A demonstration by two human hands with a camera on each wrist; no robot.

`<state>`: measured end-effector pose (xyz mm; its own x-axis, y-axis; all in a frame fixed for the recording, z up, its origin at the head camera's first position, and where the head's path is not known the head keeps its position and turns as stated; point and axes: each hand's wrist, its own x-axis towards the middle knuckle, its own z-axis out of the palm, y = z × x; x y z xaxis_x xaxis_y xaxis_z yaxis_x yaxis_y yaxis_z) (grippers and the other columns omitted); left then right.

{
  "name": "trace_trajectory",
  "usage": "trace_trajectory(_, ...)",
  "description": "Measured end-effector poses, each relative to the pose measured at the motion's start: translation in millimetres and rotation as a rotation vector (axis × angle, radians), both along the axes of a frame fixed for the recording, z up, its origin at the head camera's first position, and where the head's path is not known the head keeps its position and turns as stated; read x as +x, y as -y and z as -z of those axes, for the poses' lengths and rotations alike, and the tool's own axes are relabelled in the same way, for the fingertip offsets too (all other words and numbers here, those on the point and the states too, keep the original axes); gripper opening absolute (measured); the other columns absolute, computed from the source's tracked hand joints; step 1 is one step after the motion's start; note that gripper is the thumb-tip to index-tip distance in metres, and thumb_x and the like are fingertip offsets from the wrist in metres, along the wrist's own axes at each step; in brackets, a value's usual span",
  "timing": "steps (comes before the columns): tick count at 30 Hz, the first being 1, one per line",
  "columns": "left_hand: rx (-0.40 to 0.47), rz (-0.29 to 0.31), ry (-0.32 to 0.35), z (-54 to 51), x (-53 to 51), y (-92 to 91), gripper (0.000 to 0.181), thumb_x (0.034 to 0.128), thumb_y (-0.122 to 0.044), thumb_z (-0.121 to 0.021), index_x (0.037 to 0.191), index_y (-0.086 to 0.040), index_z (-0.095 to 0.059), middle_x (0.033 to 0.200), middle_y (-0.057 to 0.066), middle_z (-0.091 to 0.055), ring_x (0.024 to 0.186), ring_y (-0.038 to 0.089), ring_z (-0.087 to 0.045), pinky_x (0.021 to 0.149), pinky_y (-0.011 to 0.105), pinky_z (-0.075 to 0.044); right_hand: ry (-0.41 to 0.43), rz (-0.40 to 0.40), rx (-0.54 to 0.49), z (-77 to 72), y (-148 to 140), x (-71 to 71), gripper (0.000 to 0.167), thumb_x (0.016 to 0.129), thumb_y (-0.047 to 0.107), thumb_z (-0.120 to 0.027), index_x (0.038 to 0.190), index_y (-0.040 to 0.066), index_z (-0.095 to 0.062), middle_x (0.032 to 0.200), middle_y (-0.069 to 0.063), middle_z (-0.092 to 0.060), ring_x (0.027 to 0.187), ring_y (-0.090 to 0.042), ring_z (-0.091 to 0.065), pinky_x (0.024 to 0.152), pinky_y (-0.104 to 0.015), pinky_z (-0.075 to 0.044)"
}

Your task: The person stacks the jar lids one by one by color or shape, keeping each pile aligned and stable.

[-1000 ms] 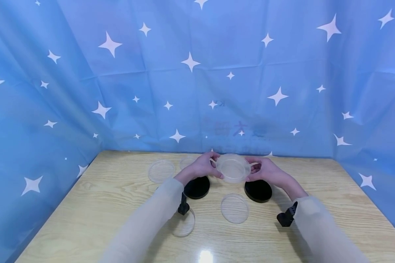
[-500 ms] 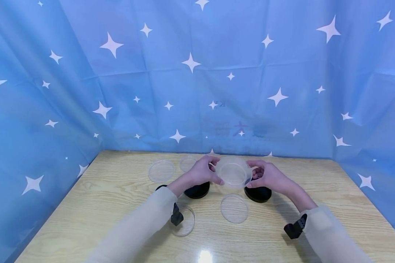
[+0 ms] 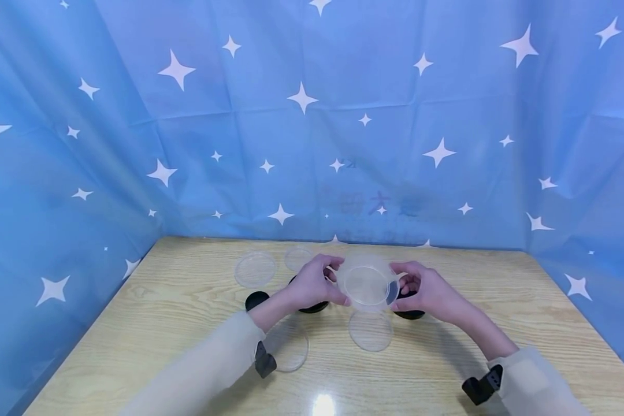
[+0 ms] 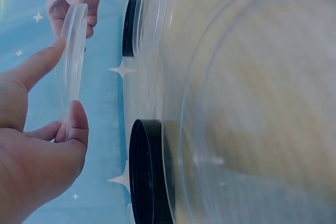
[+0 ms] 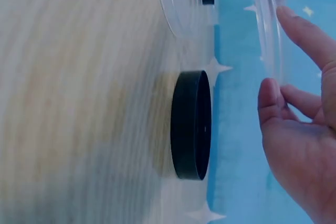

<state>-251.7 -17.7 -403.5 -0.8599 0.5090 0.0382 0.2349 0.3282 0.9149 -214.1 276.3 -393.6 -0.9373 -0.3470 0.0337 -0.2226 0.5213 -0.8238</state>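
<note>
A round translucent lid-like piece (image 3: 367, 284) is held above the table between both hands. My left hand (image 3: 313, 283) pinches its left edge between thumb and fingers; my right hand (image 3: 430, 293) pinches the right edge the same way. In the left wrist view the piece (image 4: 73, 61) appears edge-on, with my left hand (image 4: 47, 150) around its near rim. The right wrist view shows my right hand (image 5: 299, 129) gripping the other side of the piece (image 5: 269, 24). Below it on the table lies a clear disc (image 3: 371, 331).
Black round pieces lie partly under the hands, one at the right (image 3: 409, 314), one at the left (image 3: 314, 308), and a smaller one (image 3: 257, 299) beside the left wrist. Clear discs rest at back left (image 3: 255, 270), behind the left hand (image 3: 298, 259) and near the left forearm (image 3: 291, 346).
Both hands have brought the translucent piece nearer the front of the table, over the back edge of the clear disc. The small black piece has come into view beside the left wrist.
</note>
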Motion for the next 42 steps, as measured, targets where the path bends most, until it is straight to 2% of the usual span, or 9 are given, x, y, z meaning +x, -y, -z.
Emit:
trace_trajectory(8, -0.002, -0.002, -0.044, 2.9, 22.5, 7.5, 0.085, 0.0700, -0.007, -0.095, 0.144, 0.002, -0.054, 0.112, 0.012, -0.054, 0.080, 0.015, -0.057, 0.068, 0.023, -0.052, -0.019, -0.040, -0.086, 2.6, 9, 18.7, 0.084, 0.075, 0.002, -0.091, 0.143, -0.016, -0.045, 0.109, -0.017, -0.055, 0.089, -0.020, -0.059, 0.074, -0.026, -0.054)
trace_trajectory(12, 0.023, -0.011, -0.032, 5.5, 35.0, 12.2, 0.085, 0.0672, -0.003, -0.095, 0.141, 0.006, -0.054, 0.109, 0.013, -0.053, 0.080, 0.015, -0.058, 0.068, 0.021, -0.054, -0.020, -0.053, -0.108, 4.0, 14, 28.6, 0.081, 0.074, 0.002, -0.092, 0.140, -0.015, -0.049, 0.108, -0.016, -0.055, 0.088, -0.020, -0.058, 0.075, -0.027, -0.054)
trace_trajectory(20, 0.033, -0.041, -0.024, 8.5, 57.1, 23.6, 0.086, 0.0644, -0.001, -0.096, 0.139, 0.010, -0.054, 0.111, 0.015, -0.051, 0.074, 0.012, -0.058, 0.067, 0.020, -0.053, -0.048, -0.096, -0.116, 10.0, 25, 40.5, 0.081, 0.072, 0.004, -0.093, 0.137, -0.017, -0.050, 0.108, -0.014, -0.055, 0.091, -0.015, -0.057, 0.080, -0.028, -0.055)
trace_trajectory(25, 0.024, -0.062, -0.022, 8.7, 70.9, 29.2, 0.086, 0.0632, -0.001, -0.097, 0.138, 0.009, -0.056, 0.112, 0.015, -0.051, 0.074, 0.014, -0.058, 0.066, 0.022, -0.053, -0.093, -0.111, -0.132, 14.4, 32, 48.2, 0.082, 0.067, 0.003, -0.094, 0.133, -0.019, -0.052, 0.107, -0.014, -0.054, 0.089, -0.011, -0.057, 0.078, -0.025, -0.054)
trace_trajectory(31, 0.051, -0.072, -0.037, 13.0, 85.3, 34.3, 0.087, 0.0601, 0.000, -0.097, 0.137, 0.009, -0.056, 0.105, 0.011, -0.051, 0.074, 0.015, -0.058, 0.067, 0.021, -0.054, -0.161, -0.147, -0.161, 16.4, 37, 60.2, 0.078, 0.065, 0.000, -0.094, 0.131, -0.018, -0.054, 0.110, -0.015, -0.054, 0.087, -0.011, -0.056, 0.075, -0.025, -0.054)
trace_trajectory(35, 0.037, -0.095, -0.053, 13.9, 95.1, 37.5, 0.087, 0.0583, -0.001, -0.098, 0.135, 0.007, -0.057, 0.101, 0.008, -0.051, 0.072, 0.014, -0.059, 0.067, 0.021, -0.053, -0.172, -0.158, -0.150, 17.8, 41, 66.1, 0.078, 0.065, 0.001, -0.094, 0.131, -0.015, -0.056, 0.113, -0.015, -0.054, 0.087, -0.011, -0.057, 0.074, -0.026, -0.055)
trace_trajectory(42, 0.021, -0.100, -0.058, 14.8, 112.8, 44.0, 0.087, 0.0589, -0.005, -0.098, 0.134, 0.008, -0.056, 0.104, 0.004, -0.052, 0.072, 0.008, -0.059, 0.069, 0.022, -0.054, -0.200, -0.185, -0.142, 22.0, 46, 77.3, 0.075, 0.063, 0.004, -0.096, 0.128, -0.008, -0.061, 0.111, -0.012, -0.055, 0.087, -0.012, -0.058, 0.074, -0.026, -0.056)
